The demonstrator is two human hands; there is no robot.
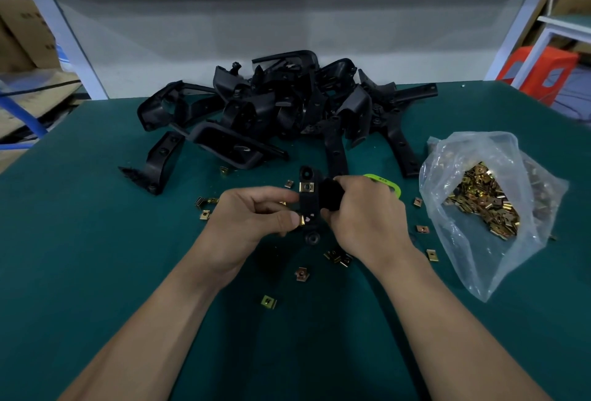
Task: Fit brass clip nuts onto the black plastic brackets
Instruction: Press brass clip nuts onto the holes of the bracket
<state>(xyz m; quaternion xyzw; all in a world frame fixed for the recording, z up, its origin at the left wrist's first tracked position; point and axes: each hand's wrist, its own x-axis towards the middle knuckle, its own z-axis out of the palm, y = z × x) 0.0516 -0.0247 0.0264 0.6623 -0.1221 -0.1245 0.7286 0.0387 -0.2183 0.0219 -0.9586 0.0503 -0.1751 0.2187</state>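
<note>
Black plastic bracket (308,205) is held above the middle of the worktop (96,240), with one brass clip nut (306,187) seated on its upper part. Left hand (246,221) pinches a second clip nut (302,219) against the bracket's lower part, fingers curled; right hand (364,215) grips the bracket's right side. Bracket pile (287,106) lies toward the far edge, and the bag of nuts (486,205) near the right edge.

Dim, even overhead light, soft shadows under the forearms, wide-angle bending at edges, slight blur throughout
</note>
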